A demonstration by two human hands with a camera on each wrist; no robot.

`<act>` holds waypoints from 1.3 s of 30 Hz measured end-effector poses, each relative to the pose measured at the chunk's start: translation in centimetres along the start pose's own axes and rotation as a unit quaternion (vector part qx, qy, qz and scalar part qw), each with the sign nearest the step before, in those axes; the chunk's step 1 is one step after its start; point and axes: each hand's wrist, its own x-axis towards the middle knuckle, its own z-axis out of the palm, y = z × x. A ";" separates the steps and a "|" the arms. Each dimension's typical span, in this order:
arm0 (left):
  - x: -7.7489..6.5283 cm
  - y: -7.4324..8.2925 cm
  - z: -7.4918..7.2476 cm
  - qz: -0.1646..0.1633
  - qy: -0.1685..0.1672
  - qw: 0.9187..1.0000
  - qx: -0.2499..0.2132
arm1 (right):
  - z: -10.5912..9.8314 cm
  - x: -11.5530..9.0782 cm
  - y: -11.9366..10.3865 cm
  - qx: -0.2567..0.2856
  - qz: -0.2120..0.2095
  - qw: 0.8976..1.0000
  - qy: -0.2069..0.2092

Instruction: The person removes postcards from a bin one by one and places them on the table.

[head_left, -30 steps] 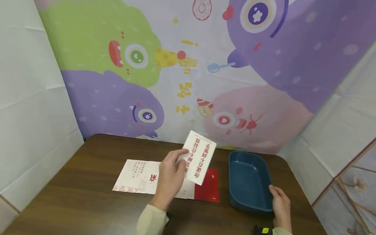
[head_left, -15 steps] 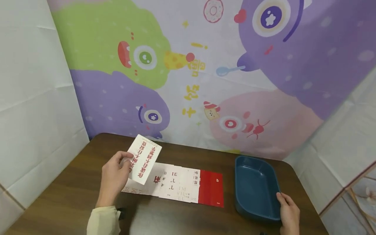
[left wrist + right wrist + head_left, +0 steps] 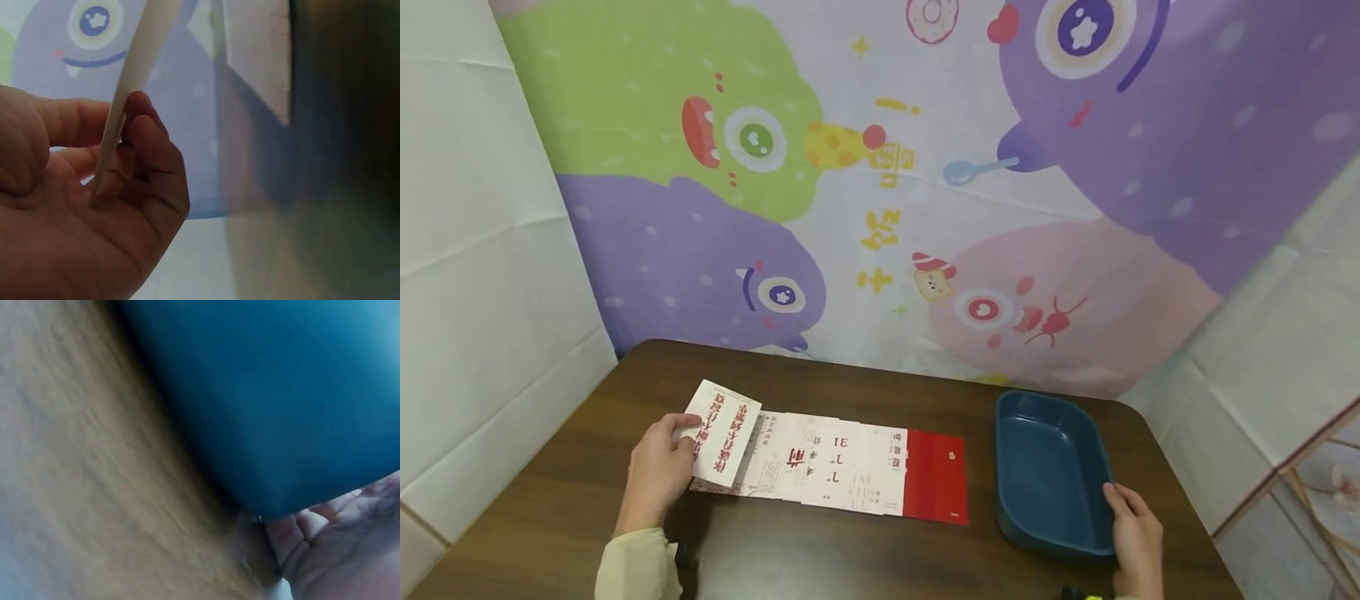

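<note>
My left hand point(image 3: 658, 471) pinches a white card point(image 3: 722, 429) printed with red characters, holding it tilted over the left end of a row of cards. In the left wrist view the card point(image 3: 128, 94) is seen edge-on, between thumb and curled fingers point(image 3: 165, 162). White printed cards point(image 3: 820, 458) lie side by side on the table, with a red card point(image 3: 936, 477) at the right end. At the right, my right hand point(image 3: 1135, 537) grips the near right rim of a deep blue dish point(image 3: 1048, 475), thumb on top. Its other fingers are mostly hidden by the dish wall.
The dark wooden table point(image 3: 790, 558) carries the cards and the dish. A cloth backdrop with cartoon monsters point(image 3: 880, 192) hangs along its far edge. Pale panels point(image 3: 497, 250) close in the left and right sides.
My left hand has carried the card leftward and then lowered it towards the left end of the row. My right hand keeps hold of the dish, which stays in place.
</note>
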 end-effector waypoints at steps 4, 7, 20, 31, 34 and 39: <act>0.3 -1.1 0.8 -0.021 -0.007 1.000 -0.001 | -0.1 0.0 0.0 0.000 -0.001 1.000 0.002; 0.6 -1.9 1.4 -0.031 -0.017 0.999 -0.001 | -0.1 0.0 0.0 -0.001 0.000 1.000 0.002; 0.6 -2.4 1.5 -0.010 -0.069 0.996 0.053 | 0.0 0.0 0.1 -0.005 0.007 1.000 0.003; 0.3 -1.9 0.6 0.006 -0.105 0.990 0.097 | 0.1 -0.2 0.0 0.005 0.012 1.000 0.017; 0.3 -2.1 0.7 0.005 -0.113 0.987 0.114 | 0.1 -0.1 0.1 0.008 0.011 1.000 0.019; 0.1 -2.3 0.9 -0.014 -0.121 0.983 0.140 | 0.2 -0.1 0.0 0.006 0.012 1.000 0.020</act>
